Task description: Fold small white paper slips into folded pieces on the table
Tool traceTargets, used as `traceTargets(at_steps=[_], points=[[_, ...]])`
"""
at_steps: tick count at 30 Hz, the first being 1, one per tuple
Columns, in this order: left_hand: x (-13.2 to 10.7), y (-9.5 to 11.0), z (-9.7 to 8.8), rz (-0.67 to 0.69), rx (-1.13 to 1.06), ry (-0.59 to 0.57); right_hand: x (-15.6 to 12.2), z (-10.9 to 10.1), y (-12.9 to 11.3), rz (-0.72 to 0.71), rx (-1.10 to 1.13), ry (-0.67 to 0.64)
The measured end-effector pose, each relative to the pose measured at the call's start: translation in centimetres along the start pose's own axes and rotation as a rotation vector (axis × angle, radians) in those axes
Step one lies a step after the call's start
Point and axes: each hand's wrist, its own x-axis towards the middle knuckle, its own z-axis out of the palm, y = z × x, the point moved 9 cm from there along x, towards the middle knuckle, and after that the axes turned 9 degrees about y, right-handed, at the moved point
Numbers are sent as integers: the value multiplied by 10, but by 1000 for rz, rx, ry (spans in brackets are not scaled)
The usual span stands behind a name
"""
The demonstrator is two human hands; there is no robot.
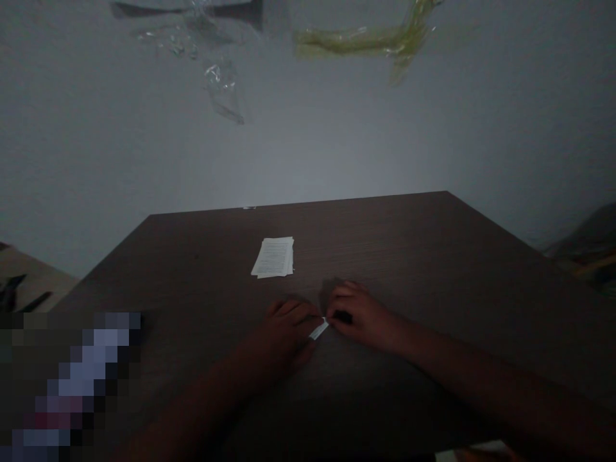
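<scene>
Between my two hands is a small, narrow piece of white paper (318,330), low over the dark wooden table (366,237). My left hand (289,327) is closed on its left side, the fingers covering part of it. From the other side, the thumb and fingertips of my right hand (356,312) pinch the paper's upper end. How much of the paper lies under the fingers is hidden. Beyond my left hand lies a stack of printed paper sheets (274,257), slightly uneven at the edges; neither hand touches it.
A pale wall (337,141) rises behind the table, with yellow tape (356,42) and clear plastic (224,83) stuck on it. A blurred-out pixelated object (81,378) occupies the table's left front corner. A small white scrap (249,207) sits at the back edge.
</scene>
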Motion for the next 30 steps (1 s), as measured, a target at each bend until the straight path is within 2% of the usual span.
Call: traceTargets(at_steps=[7,15,25,30], points=[[-1,7,5,1,106,-24,0,1,-7,-60,-52,-23],[0,9,2,-28,150,-37,0,3,-14,-112,-104,-76],[-1,10,2,-77,133,-20,-14,-12,-35,-108,-269,-215],[-2,8,4,-91,157,-45,-18,-22,-34,-117,-254,-243]])
